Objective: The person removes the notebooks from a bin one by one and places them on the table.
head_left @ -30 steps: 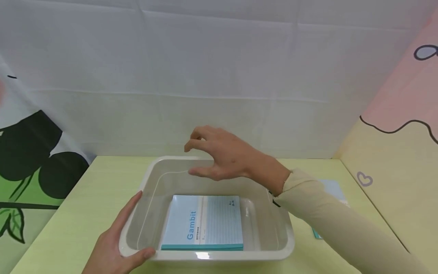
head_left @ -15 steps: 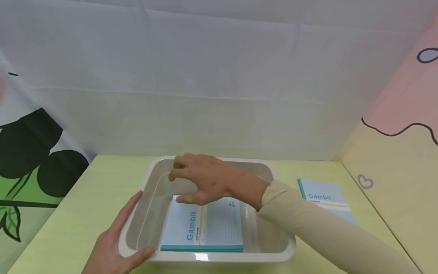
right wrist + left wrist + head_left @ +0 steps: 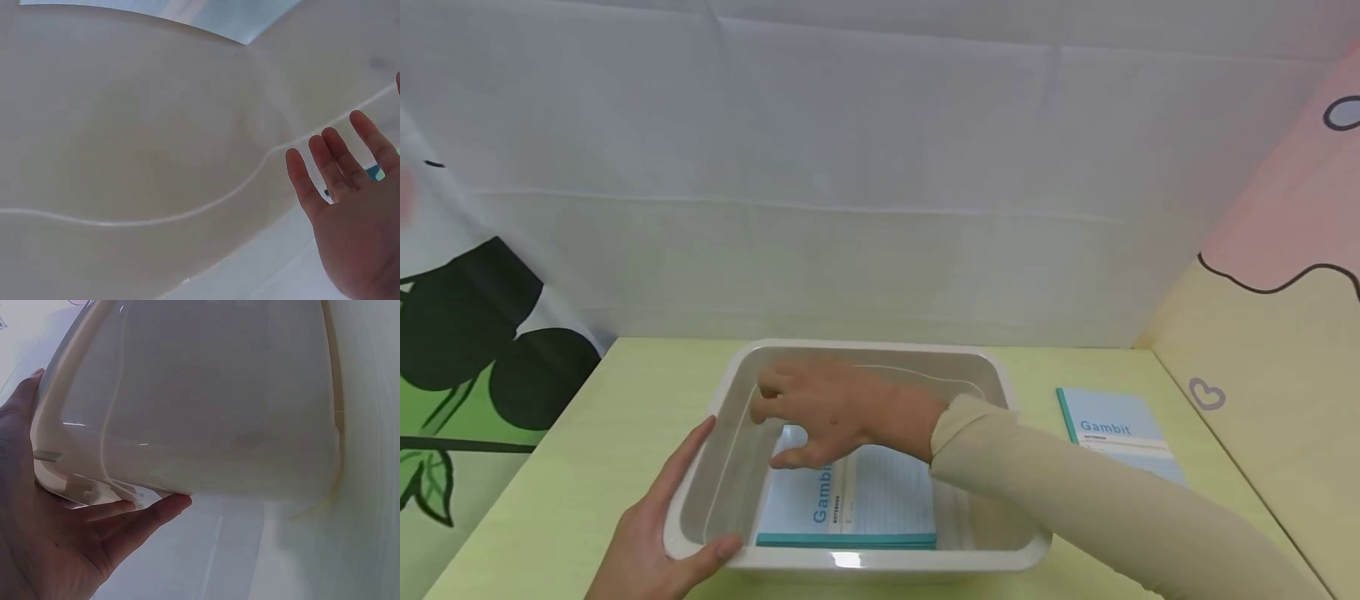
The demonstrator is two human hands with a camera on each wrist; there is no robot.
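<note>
A white plastic basin [image 3: 985, 560] stands on the table with a light-blue "Gambit" notebook [image 3: 887, 492] lying flat in it. Teal edges along the front suggest a stack of more than one. My left hand [image 3: 651, 525] grips the basin's near left corner, thumb over the front rim; the left wrist view shows that hand [image 3: 94, 537] against the outer wall [image 3: 219, 425]. Over the basin, my right hand [image 3: 820, 412] hangs palm down with nothing in it, hiding the notebook's upper part. In the right wrist view its fingers [image 3: 304, 181] are extended, near the basin's inner wall [image 3: 156, 125].
Another Gambit notebook [image 3: 1120, 425] lies on the pale yellow table [image 3: 580, 458], right of the basin and partly behind my right sleeve [image 3: 1075, 492]. A white cloth [image 3: 880, 167] hangs behind the table. A panel [image 3: 1285, 375] with painted shapes stands at the right.
My right hand has moved left and down, from above the far rim to over the notebook in the basin. The notebook at right has come into fuller view. My left hand keeps its grip.
</note>
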